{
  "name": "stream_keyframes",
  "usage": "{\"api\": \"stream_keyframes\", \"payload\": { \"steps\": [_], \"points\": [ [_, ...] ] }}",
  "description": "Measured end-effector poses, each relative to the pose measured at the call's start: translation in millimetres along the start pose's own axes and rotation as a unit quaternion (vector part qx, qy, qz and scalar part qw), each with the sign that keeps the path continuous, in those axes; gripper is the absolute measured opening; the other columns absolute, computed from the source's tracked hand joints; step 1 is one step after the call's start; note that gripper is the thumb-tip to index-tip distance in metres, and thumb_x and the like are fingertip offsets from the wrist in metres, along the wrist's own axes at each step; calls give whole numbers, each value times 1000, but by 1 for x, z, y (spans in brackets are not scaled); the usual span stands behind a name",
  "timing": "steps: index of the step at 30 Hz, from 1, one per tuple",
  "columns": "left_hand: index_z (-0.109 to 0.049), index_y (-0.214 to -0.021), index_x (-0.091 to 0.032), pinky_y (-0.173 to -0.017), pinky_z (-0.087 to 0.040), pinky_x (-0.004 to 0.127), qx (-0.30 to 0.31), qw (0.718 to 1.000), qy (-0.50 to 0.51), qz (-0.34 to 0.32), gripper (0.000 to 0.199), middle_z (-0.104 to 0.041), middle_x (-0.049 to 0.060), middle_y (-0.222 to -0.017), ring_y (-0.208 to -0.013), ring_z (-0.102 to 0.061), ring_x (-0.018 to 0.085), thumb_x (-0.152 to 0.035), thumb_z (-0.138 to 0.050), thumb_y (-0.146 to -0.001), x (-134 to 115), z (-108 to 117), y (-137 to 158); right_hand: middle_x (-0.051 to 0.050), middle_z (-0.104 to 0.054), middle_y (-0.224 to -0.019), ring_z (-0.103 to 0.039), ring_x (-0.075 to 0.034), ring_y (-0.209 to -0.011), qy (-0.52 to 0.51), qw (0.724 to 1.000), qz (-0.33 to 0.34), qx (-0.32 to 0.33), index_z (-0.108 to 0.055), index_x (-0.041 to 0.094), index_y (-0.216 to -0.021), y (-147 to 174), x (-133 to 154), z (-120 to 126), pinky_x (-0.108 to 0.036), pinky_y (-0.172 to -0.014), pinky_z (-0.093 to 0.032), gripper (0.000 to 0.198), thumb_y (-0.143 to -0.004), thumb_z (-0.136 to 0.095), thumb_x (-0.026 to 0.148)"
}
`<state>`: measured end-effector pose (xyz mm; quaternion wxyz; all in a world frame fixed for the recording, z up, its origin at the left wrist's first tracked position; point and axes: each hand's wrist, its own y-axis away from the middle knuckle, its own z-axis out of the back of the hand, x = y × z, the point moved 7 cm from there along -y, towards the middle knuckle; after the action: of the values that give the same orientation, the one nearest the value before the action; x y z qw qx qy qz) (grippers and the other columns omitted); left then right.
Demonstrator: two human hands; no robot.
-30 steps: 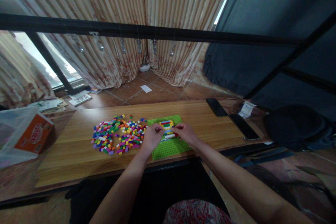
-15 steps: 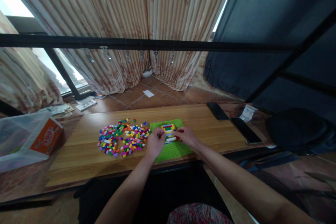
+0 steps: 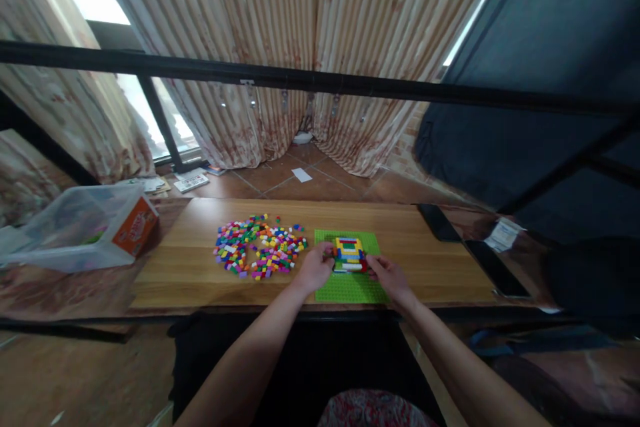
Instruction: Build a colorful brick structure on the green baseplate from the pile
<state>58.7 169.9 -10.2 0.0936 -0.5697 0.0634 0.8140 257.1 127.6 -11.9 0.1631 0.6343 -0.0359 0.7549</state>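
A small model of toy bricks (image 3: 349,248) in yellow, blue, green, red and white lies over a bright green baseplate (image 3: 350,291). My left hand (image 3: 316,267) has curled fingers at the model's left side, thumb near its front left corner. At the opposite side, the fingers of my right hand (image 3: 389,275) close on the model near a red brick at its front right corner. The fingertips partly cover both sides, and whether the model is pressed down on the plate or lifted a little cannot be seen. Left of the plate spreads a pile of loose toy bricks (image 3: 277,260) in many colours.
All this lies on a wooden board (image 3: 175,267). A clear plastic bin (image 3: 80,233) with an orange label stands at its left. To the right are a black phone (image 3: 439,222), a second dark phone (image 3: 497,269) and a crumpled white packet (image 3: 504,233). A black rail (image 3: 280,77) crosses beyond.
The view has swung left, so everything appears farther right. My hands have moved apart to the two sides of the brick model, uncovering more of its top.
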Motion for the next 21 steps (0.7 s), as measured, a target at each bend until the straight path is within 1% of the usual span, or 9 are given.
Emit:
{"api": "stream_keyframes", "payload": {
  "steps": [3, 6, 8, 10, 12, 14, 16, 18, 21],
  "points": [
    [-63, -103, -17, -87, -50, 31, 9, 1000, 9, -1, 40, -70, 5, -101, -91, -64, 16, -1, -47, -71, -2, -4, 3, -4, -66, -65, -57, -15, -57, 16, 1000, 0, 4, -68, 16, -74, -5, -5, 4, -27, -53, -47, 48, -63, -68, 64],
    [-65, -101, -16, -83, -51, 30, 6, 1000, -3, 4, 39, -71, 5, -97, -88, -65, 17, -1, -46, -70, -4, 0, 4, -7, -68, -69, -60, -19, -61, 50, 998, 18, -41, -67, 16, -77, -11, 0, 16, -30, -56, -49, 50, -64, -66, 64],
    [-68, -95, -16, -79, -51, 29, -6, 1000, -15, -4, 33, -71, 5, -90, -83, -64, 17, -4, -49, -70, -9, 14, 2, -8, -69, -71, -61, -20, -63, 100, 989, 57, -88, -67, 16, -80, -9, 15, 22, -32, -59, -48, 49, -68, -62, 63],
    [-69, -85, -16, -75, -51, 28, -23, 999, -7, -28, 25, -71, 3, -81, -77, -63, 17, -8, -50, -73, -16, 37, -2, -8, -69, -74, -62, -21, -67, 139, 978, 109, -111, -68, 16, -84, 0, 35, 16, -32, -63, -48, 46, -74, -58, 59],
    [-70, -81, -16, -70, -50, 26, -66, 996, 30, -45, 21, -69, 2, -75, -72, -62, 15, -11, -50, -75, -21, 71, -7, -8, -70, -80, -64, -22, -73, 141, 975, 152, -84, -68, 17, -87, 13, 53, -4, -33, -69, -48, 40, -78, -57, 54],
    [-70, -85, -14, -66, -49, 24, -158, 983, 84, -28, 19, -69, 3, -74, -69, -61, 14, -16, -54, -75, -19, 112, -8, -8, -71, -90, -65, -22, -83, 133, 972, 192, -20, -68, 18, -89, 29, 66, -35, -34, -76, -49, 34, -81, -56, 50],
    [-70, -87, -13, -64, -49, 23, -244, 959, 147, -10, 18, -68, 3, -74, -67, -61, 13, -18, -57, -74, -16, 149, -5, -7, -70, -92, -64, -22, -86, 166, 957, 228, 62, -68, 21, -89, 45, 71, -73, -34, -80, -48, 27, -84, -55, 44],
    [-69, -88, -13, -62, -49, 23, -305, 931, 203, 2, 20, -68, 3, -75, -65, -60, 12, -20, -60, -72, -15, 177, 3, -6, -68, -91, -63, -21, -83, 193, 938, 255, 132, -68, 22, -91, 58, 71, -107, -33, -77, -48, 23, -86, -53, 39],
    [-68, -87, -12, -62, -48, 22, -354, 899, 256, 11, 22, -66, 2, -73, -62, -58, 10, -22, -64, -68, -18, 205, 19, -6, -66, -90, -62, -20, -81, 209, 924, 262, 183, -68, 23, -91, 65, 68, -142, -32, -74, -48, 20, -87, -51, 34]
  ]
}}
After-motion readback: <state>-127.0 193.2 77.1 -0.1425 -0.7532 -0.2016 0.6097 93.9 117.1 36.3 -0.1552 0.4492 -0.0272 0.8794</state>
